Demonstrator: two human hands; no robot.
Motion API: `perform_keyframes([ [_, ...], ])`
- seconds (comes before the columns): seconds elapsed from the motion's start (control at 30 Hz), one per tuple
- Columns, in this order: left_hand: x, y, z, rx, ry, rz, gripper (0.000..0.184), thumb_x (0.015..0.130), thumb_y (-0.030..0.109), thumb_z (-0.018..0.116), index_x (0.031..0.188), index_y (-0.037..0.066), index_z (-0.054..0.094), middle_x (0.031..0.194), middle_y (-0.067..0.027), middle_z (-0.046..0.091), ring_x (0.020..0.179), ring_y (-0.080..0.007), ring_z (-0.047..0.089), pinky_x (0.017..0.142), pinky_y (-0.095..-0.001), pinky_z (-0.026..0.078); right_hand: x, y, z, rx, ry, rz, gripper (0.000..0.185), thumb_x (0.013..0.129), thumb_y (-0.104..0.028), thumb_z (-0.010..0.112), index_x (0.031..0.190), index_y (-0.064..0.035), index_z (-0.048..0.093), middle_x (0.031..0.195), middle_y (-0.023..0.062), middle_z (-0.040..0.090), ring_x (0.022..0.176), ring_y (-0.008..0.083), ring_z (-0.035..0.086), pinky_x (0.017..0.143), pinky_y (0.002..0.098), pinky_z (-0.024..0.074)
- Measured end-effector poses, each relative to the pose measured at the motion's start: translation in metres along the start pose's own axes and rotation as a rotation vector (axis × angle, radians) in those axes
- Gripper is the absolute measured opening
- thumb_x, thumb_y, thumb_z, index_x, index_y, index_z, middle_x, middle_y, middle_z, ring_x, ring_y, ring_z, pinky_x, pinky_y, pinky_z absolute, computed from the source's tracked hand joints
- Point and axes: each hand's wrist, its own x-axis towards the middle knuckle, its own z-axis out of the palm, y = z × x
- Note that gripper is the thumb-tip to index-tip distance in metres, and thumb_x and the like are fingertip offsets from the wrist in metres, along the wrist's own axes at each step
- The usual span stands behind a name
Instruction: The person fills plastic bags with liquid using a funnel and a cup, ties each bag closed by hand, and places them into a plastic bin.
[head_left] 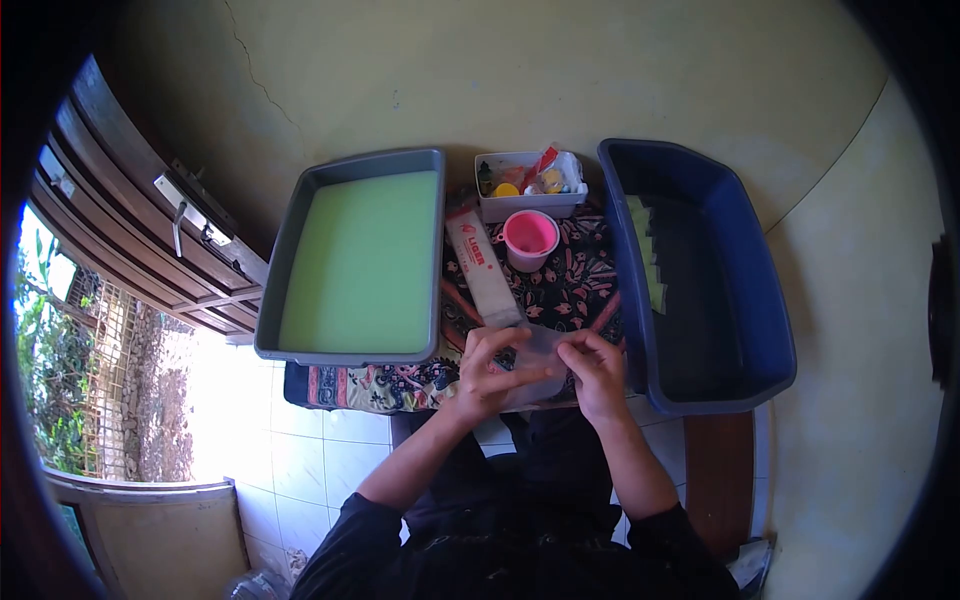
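Note:
Near the table's front edge, a clear plastic bag [537, 350] is between my two hands. My left hand [490, 370] has its thumb and fingers spread around the bag's left side, with part of the bag between them. My right hand [595, 368] pinches the bag's right edge between thumb and fingers. Just beyond my left hand lies a long plastic packet [483, 262] with red print reading "LIGER". A pink cup [530, 235] stands behind the bag.
A grey tray of pale green liquid [437, 250] is at the left. At the right, a dark blue tub [735, 270] holds small green packets [646, 250] along its left side. A white box [530, 208] of small items stands at the back. An open door [150, 215] is far left.

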Motion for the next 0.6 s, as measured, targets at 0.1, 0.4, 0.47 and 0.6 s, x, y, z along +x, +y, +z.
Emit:
perform_keyframes([
  [0.1, -0.007, 0.002, 0.007, -0.289, 0.273, -0.459, 0.036, 0.086, -0.001, 0.057, 0.120, 0.008, 0.060, 0.105, -0.0127, 0.058, 0.097, -0.0201, 0.057, 0.088, -0.0323, 0.045, 0.002, -0.013, 0.004, 0.045, 0.014, -0.052, 0.007, 0.088, -0.004, 0.060, 0.091, 0.0019, 0.061, 0.080, 0.0046, 0.063, 0.071, 0.0105, 0.059, 0.067, 0.0240, 0.0460],
  [0.4, 0.008, 0.007, -0.007, -0.853, 0.002, -1.072, 0.019, 0.089, 0.010, 0.064, 0.104, -0.002, 0.066, 0.089, -0.0039, 0.064, 0.083, -0.0097, 0.059, 0.077, -0.0237, 0.047, 0.002, -0.015, 0.011, -0.229, 0.009, -0.132, 0.011, 0.090, -0.010, 0.062, 0.093, 0.0006, 0.063, 0.076, 0.0018, 0.062, 0.065, 0.0046, 0.056, 0.058, 0.0184, 0.0422],
  [0.47, 0.011, 0.007, -0.008, -0.798, -0.002, -1.096, 0.017, 0.088, 0.011, 0.065, 0.098, -0.002, 0.068, 0.086, -0.0034, 0.064, 0.081, -0.0087, 0.059, 0.075, -0.0229, 0.048, 0.006, -0.013, 0.012, -0.165, -0.039, -0.111, 0.013, 0.089, -0.010, 0.063, 0.095, 0.0014, 0.063, 0.075, 0.0007, 0.062, 0.064, 0.0038, 0.055, 0.058, 0.0184, 0.0417],
  [0.6, 0.009, 0.004, -0.007, -0.760, 0.085, -1.092, 0.011, 0.088, 0.006, 0.064, 0.093, -0.003, 0.068, 0.085, -0.0026, 0.062, 0.082, -0.0090, 0.058, 0.076, -0.0228, 0.046, 0.031, -0.008, 0.013, -0.173, 0.035, -0.256, 0.014, 0.090, -0.011, 0.063, 0.097, 0.0012, 0.063, 0.079, 0.0003, 0.062, 0.061, 0.0036, 0.054, 0.056, 0.0184, 0.0416],
])
